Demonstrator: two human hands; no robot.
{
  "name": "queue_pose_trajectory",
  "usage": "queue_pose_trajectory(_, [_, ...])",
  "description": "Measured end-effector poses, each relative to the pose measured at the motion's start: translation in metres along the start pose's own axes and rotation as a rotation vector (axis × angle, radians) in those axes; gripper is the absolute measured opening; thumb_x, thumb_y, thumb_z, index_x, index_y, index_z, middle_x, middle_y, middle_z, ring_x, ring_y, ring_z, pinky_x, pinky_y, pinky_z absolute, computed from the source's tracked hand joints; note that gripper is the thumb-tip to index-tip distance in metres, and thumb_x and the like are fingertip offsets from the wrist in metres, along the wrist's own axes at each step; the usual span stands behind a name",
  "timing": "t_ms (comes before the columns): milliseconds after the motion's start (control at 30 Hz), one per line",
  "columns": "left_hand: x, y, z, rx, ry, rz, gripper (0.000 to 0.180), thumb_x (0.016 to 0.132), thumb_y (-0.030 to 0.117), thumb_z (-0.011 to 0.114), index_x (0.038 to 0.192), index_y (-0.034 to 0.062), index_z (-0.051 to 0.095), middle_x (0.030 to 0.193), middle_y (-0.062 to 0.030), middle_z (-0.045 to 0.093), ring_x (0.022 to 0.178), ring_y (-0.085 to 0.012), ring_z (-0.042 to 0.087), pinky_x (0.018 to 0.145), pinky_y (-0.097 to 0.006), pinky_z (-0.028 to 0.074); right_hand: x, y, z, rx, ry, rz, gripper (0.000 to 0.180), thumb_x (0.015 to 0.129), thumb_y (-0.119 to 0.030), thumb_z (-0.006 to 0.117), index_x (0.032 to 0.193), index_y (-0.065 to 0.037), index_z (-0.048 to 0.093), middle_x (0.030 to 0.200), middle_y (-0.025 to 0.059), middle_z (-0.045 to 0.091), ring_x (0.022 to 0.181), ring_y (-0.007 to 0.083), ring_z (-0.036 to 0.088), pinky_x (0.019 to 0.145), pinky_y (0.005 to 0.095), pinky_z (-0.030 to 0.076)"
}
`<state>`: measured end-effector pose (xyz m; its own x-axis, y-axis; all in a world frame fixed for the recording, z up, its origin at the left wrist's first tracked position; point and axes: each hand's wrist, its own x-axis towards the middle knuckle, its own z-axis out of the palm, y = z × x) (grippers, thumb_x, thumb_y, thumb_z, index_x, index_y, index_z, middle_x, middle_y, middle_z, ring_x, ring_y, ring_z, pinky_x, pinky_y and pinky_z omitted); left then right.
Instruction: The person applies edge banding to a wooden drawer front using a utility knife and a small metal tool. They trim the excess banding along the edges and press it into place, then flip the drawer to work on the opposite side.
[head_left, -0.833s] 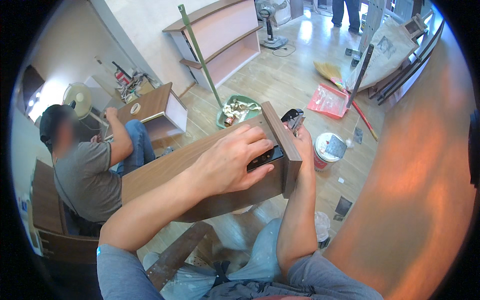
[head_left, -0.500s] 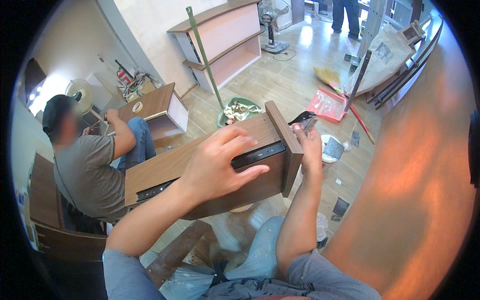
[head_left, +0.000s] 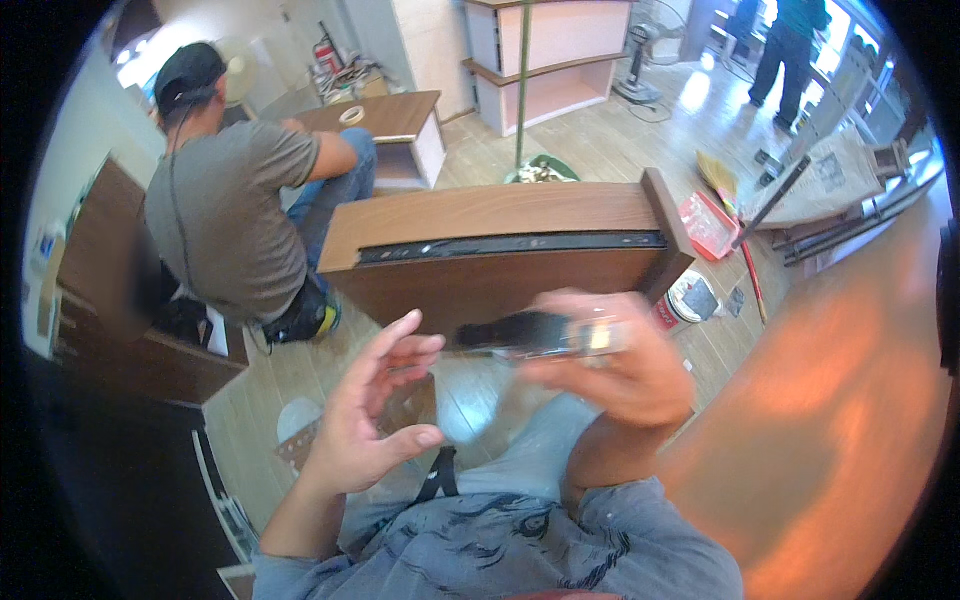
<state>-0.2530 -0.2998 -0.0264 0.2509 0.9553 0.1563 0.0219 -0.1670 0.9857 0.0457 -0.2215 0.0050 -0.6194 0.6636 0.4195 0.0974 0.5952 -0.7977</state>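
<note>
A brown wooden drawer (head_left: 490,212) stands on edge in front of me, with a black slide rail (head_left: 510,247) along the side facing me. In front of it, my right hand (head_left: 640,365) grips a dark-handled tool (head_left: 525,333) with a shiny metal part. Motion blurs the tool too much to tell its exact kind. My left hand (head_left: 370,410) holds nothing; its fingers are apart, a little short of the tool's dark end. Neither hand appears to touch the drawer.
A co-worker in a grey shirt (head_left: 225,205) sits at the left near a low brown-topped cabinet (head_left: 390,115). Beyond the drawer's right end are a white bucket (head_left: 690,298), a red dustpan (head_left: 708,225) and a broom (head_left: 718,178). An orange-brown curved panel (head_left: 800,420) borders my right.
My right hand has brought the tool from beyond the drawer's front panel toward my body. My left hand has moved off from over the drawer and back. The view has swung left.
</note>
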Motion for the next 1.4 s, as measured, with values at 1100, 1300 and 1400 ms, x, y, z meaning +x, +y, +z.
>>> queue_pose_trajectory(1100, [-0.196, -0.054, -0.08, -0.28, 0.35, -0.27, 0.023, 0.111, 0.021, 0.061, 0.124, 0.0022, 0.061, 0.114, -0.0197, 0.077, 0.098, -0.0217, 0.075, 0.089, -0.038, 0.061, 0.1, 0.074, 0.009, -0.598, 0.041, 0.422, 0.046, 0.095, -0.008, 0.062, 0.141, -0.003, 0.066, 0.125, 0.0259, 0.07, 0.116, 0.0397, 0.068, 0.106, 0.0464, 0.052])
queue_pose_trajectory(1300, [-0.193, -0.049, -0.082, -0.377, 0.343, -0.312, 0.023, 0.113, 0.021, 0.057, 0.126, 0.0017, 0.06, 0.123, -0.0186, 0.074, 0.104, -0.0202, 0.073, 0.091, -0.035, 0.059, 0.065, 0.023, 0.082, 0.097, -0.029, 0.259, 0.041, 0.104, -0.033, 0.066, 0.127, 0.001, 0.073, 0.114, 0.0094, 0.074, 0.109, 0.019, 0.068, 0.101, 0.0324, 0.051])
queue_pose_trajectory(1400, [-0.186, -0.047, -0.084, -0.287, 0.255, -0.385, 0.026, 0.114, 0.021, 0.055, 0.131, 0.0019, 0.057, 0.125, -0.0215, 0.074, 0.105, -0.0239, 0.075, 0.089, -0.035, 0.06, 0.05, 0.027, 0.174, 0.477, -0.53, 0.323, 0.065, 0.103, -0.053, 0.064, 0.145, -0.003, 0.065, 0.137, 0.0148, 0.07, 0.129, 0.024, 0.062, 0.111, 0.0392, 0.047])
